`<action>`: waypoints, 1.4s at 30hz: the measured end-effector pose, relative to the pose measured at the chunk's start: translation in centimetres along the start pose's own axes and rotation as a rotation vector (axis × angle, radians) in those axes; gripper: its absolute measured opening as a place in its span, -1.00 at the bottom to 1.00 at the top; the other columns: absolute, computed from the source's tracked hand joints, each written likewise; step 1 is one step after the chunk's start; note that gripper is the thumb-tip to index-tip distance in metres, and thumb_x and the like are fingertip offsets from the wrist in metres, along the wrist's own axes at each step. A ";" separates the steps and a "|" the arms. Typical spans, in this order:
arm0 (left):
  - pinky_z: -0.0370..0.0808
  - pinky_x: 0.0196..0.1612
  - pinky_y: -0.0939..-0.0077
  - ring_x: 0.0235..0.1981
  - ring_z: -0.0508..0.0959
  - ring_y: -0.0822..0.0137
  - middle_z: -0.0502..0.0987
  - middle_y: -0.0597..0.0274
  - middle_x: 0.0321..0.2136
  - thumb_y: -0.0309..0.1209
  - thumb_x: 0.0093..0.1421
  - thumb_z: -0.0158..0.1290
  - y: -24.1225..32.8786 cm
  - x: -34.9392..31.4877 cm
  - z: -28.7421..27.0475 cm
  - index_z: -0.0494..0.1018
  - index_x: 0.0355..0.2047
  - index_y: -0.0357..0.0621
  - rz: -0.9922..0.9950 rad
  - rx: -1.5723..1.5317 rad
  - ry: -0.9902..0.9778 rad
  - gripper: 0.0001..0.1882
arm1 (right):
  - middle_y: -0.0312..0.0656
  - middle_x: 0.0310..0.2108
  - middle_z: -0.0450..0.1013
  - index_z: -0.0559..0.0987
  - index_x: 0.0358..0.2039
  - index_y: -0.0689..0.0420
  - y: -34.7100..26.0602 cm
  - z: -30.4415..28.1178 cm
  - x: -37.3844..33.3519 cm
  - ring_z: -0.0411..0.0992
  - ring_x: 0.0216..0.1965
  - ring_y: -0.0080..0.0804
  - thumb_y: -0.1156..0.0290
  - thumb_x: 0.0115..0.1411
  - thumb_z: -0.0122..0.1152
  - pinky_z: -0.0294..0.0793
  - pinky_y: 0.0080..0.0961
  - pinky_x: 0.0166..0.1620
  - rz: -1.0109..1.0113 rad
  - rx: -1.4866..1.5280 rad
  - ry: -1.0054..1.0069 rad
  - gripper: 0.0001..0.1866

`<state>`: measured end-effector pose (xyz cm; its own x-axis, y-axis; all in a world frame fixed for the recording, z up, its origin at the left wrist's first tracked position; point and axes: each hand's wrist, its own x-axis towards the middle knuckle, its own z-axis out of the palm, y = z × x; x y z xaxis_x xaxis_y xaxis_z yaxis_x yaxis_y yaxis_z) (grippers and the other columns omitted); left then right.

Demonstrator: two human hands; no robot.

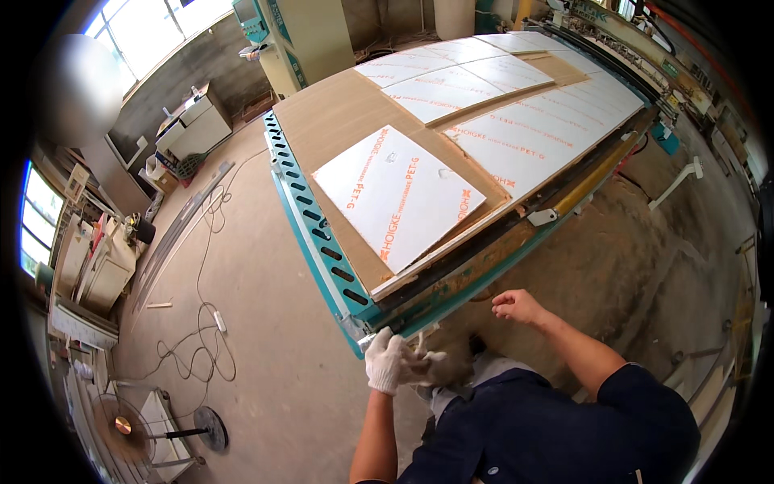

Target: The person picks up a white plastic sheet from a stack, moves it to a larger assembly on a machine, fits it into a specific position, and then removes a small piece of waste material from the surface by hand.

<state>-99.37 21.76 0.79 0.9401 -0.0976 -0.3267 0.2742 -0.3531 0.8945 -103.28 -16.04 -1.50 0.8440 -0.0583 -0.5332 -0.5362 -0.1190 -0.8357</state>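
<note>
My left hand [384, 363], in a white knit work glove, is closed near the table's front left corner. A second white glove [423, 368], smeared by motion, hangs from its fingers. My right hand [518, 306] is bare and held in the air off the table's front edge, its fingers curled together with nothing visible in them. Beyond both hands lies a flat white panel [399, 194] with orange print. It rests at a slant on the brown board bed of a machine table [322, 105].
More white panels [556, 121] cover the table's far and right parts. A slotted teal rail [310, 214] runs along its left side. Loose cable [196, 347] lies on the floor at left, near a standing fan [121, 425]. A control cabinet [310, 40] stands behind.
</note>
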 end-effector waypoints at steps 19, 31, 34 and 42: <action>0.57 -0.54 0.32 -0.53 0.64 0.23 0.55 0.03 -0.49 -0.54 0.19 0.00 10.3 13.1 6.8 0.32 -0.15 -0.22 -0.330 -0.199 0.225 -0.79 | 0.21 0.24 0.34 0.28 0.34 0.29 -14.4 -5.8 23.4 0.32 0.26 0.09 0.27 -0.01 0.35 0.30 -0.14 0.31 -0.216 -0.762 0.314 -0.11; 0.71 -0.16 -0.02 -0.17 0.58 0.15 0.09 -0.16 0.41 -0.40 0.20 -0.02 30.1 13.8 -4.7 -0.13 0.48 -0.18 0.515 -0.658 0.358 -0.13 | -0.24 -0.29 0.56 0.54 0.21 0.11 -41.5 -12.2 20.5 0.49 -0.24 -0.54 0.45 0.11 0.37 0.51 -0.51 -0.11 -0.798 -0.055 0.126 -0.41; 0.71 -0.13 -0.02 -0.01 0.58 -0.06 0.12 -0.21 0.39 -0.46 0.22 -0.08 32.7 14.8 -6.5 -0.16 0.49 -0.21 0.541 -0.656 0.434 -0.15 | -0.12 -0.26 0.65 0.61 0.11 0.10 -51.2 -10.4 25.6 0.57 -0.27 -0.44 0.01 0.15 0.42 0.51 -0.44 -0.14 -0.928 -0.529 0.337 -0.40; 0.45 0.18 0.36 0.07 0.52 0.17 0.41 -0.26 0.21 -0.56 0.19 -0.04 15.4 10.4 -5.1 0.09 0.39 -0.47 0.095 -0.612 0.639 -0.26 | 0.11 -0.11 0.62 0.61 0.04 0.29 -59.6 -9.9 36.7 0.59 -0.02 -0.14 -0.09 0.10 0.45 0.52 -0.29 0.04 -1.072 -0.587 0.526 -0.29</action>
<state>-84.35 20.08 12.69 0.8478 0.5009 -0.1741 0.0776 0.2074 0.9752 -40.17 -20.88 30.00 0.8185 -0.0259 0.5739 0.3667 -0.7455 -0.5566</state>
